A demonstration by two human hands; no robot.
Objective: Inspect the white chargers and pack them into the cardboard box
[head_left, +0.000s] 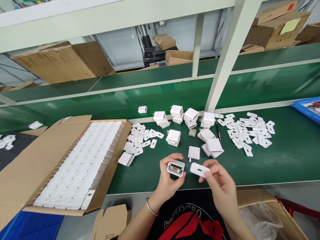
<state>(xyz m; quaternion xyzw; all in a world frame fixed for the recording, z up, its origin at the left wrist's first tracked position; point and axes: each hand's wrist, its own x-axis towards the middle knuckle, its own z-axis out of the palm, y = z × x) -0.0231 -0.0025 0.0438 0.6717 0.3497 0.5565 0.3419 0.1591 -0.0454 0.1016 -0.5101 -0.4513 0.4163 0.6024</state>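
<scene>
Green worktop (pixel 140 181) runs beneath both hands; take the open charger housing (pixel 176 168) as the clock's centre. Left hand (pixel 168 182), wrist bent up from six o'clock, curls thumb and fingers around this one housing, open end facing the camera. Right hand (pixel 221 183), at four, pinches the end of one slotted plate (pixel 199 170) between thumb and fingers; the plate lies at three, apart from the housing.

One carton (pixel 108 173) at nine holds packed white rows. One single charger (pixel 194 153) sits between one and two, one small circuit board (pixel 192 132) at one, one black pen (pixel 219 132) beyond. Five charger stacks (pixel 173 137) stand from eleven to one. Plate heaps at ten (pixel 138 139) and two (pixel 241 128) overlap too much to count.

Behind rises a green panel (pixel 160 91); a black stand (pixel 150 51) shows just before twelve.
</scene>
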